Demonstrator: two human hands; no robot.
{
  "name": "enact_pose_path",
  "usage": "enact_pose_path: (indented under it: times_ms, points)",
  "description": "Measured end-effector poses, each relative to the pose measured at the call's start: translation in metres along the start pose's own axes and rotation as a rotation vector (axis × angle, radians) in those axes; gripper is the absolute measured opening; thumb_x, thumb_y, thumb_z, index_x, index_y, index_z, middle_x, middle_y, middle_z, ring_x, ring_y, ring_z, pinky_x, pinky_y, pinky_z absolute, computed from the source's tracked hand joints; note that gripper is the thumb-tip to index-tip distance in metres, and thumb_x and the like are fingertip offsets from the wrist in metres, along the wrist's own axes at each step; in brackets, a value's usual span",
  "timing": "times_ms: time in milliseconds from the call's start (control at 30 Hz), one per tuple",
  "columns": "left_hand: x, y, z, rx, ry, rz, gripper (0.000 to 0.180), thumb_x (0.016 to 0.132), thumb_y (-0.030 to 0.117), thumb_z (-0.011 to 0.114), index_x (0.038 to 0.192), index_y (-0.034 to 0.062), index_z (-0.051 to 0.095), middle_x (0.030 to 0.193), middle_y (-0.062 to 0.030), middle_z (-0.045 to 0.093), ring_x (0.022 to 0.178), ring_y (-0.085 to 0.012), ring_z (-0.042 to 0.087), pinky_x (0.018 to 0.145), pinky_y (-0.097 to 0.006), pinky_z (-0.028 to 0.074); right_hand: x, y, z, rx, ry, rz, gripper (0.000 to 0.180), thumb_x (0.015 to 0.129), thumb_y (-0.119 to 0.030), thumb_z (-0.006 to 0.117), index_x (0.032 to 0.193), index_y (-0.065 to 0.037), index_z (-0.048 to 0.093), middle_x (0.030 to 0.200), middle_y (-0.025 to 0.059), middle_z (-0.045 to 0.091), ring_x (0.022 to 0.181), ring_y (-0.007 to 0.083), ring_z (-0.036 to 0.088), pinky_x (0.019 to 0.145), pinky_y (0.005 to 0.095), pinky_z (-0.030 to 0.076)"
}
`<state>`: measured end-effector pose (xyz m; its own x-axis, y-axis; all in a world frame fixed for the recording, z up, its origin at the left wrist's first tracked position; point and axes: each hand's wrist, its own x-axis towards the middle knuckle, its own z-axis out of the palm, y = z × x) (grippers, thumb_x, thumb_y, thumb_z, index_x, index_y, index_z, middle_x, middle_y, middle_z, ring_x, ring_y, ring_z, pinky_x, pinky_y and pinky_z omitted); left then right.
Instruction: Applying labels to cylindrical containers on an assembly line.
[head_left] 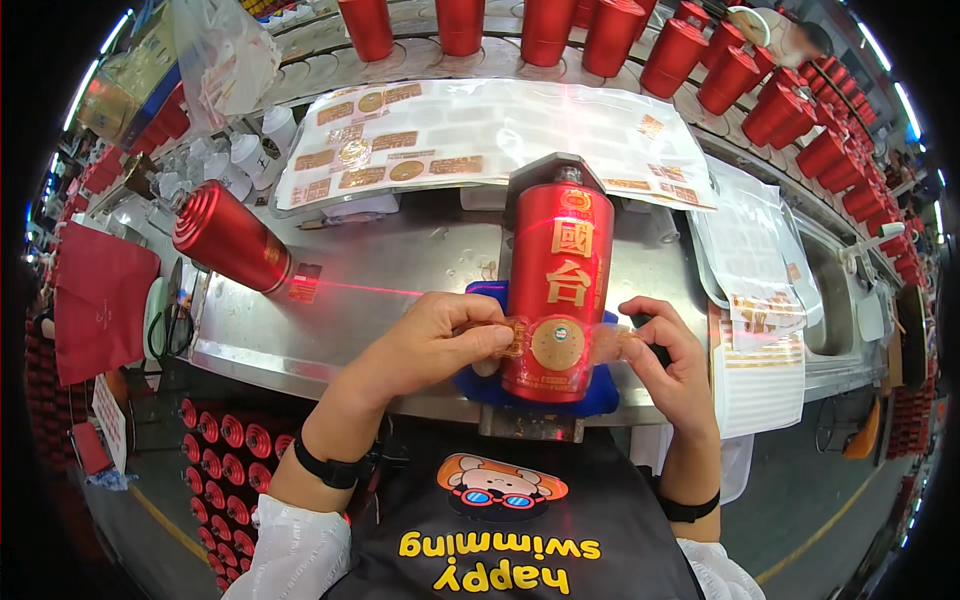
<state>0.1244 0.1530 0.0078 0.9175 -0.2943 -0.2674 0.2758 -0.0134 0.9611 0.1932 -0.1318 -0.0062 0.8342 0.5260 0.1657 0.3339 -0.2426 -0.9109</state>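
Note:
A red bottle (576,235) with large gold characters lies in front of me, resting on a blue cloth (600,393) in a metal holder (524,180). Across its lower front stretches a clear film strip with a round gold label (557,344) at the middle. My left hand (425,335) is closed, thumb and forefinger pinching the strip's left end at the bottle's side. On the other side, my right hand (675,365) pinches the clear right end, its upper fingers raised. Whether the label touches the bottle all over, I cannot tell.
Another red bottle (232,238) leans at left near a small red label. Sheets of gold labels (420,140) lie behind my bottle, and more label sheets (760,380) lie at right. Red bottles (673,60) line the conveyor at the back. A sink (828,290) is far right.

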Motion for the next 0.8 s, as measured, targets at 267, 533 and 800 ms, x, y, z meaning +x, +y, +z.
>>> enact_pose_path:
  times_ms: [267,533,800]
  points:
    - [0.0000,-0.0031,-0.0008,-0.014,-0.006,0.023,0.021,0.096,0.018,0.058,0.088,-0.0010,0.063,0.083,-0.0039,0.064,0.075,-0.0100,0.060,0.069,-0.026,0.049,0.0007,0.0014,0.0007,-0.003,0.005,-0.026,0.013,0.086,-0.010,0.066,0.081,0.001,0.061,0.110,0.0122,0.060,0.082,0.0119,0.053,0.070,0.0244,0.043]
    - [0.0007,-0.0027,0.0043,0.054,0.065,0.074,0.019,0.094,0.013,0.059,0.083,-0.0025,0.060,0.073,-0.0003,0.057,0.068,-0.0062,0.051,0.061,-0.024,0.043,0.0010,0.0046,0.0000,0.037,-0.057,0.081,0.015,0.088,-0.011,0.065,0.081,0.000,0.058,0.119,0.0131,0.057,0.105,0.0178,0.054,0.091,0.0300,0.040]
    - [0.0000,0.0002,0.0058,0.100,0.103,0.060,0.021,0.093,0.017,0.062,0.087,-0.0031,0.063,0.075,-0.0027,0.063,0.071,-0.0076,0.056,0.065,-0.025,0.046,0.0005,0.0033,-0.0010,-0.233,0.066,0.007,0.009,0.082,-0.002,0.065,0.091,-0.001,0.064,0.119,0.0154,0.058,0.110,0.0252,0.055,0.084,0.0321,0.045]
